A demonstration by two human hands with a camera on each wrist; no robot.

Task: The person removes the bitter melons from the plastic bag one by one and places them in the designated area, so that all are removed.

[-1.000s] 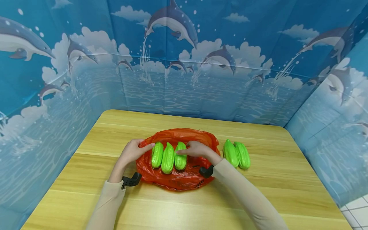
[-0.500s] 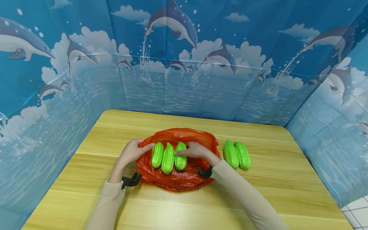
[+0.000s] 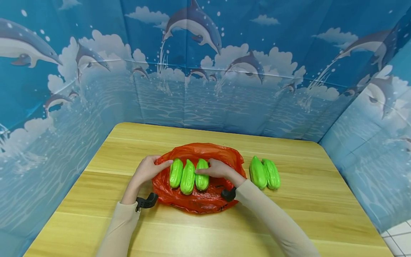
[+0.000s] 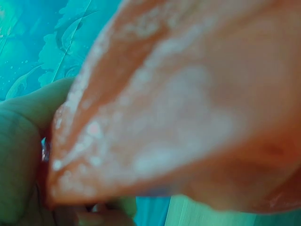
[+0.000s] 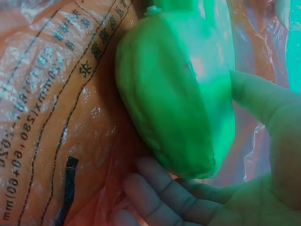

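Observation:
A red plastic bag lies spread with its mouth open on the table, in the middle of the head view. Three bright green, ridged bitter melons sit side by side in it: a left one, a middle one and a right one. My left hand holds the bag's left rim, thumb inside by the left melon; the left wrist view is mostly filled by blurred bag film. My right hand grips the right bitter melon, thumb on one side and fingers curled at its end.
Two more bitter melons lie together on the wooden table, just right of the bag. A dolphin-print curtain stands behind and along both sides. Black wrist mounts are strapped on both wrists.
My right hand has shifted very slightly left on the right bitter melon. The left hand, the bag and the other melons stay where they were.

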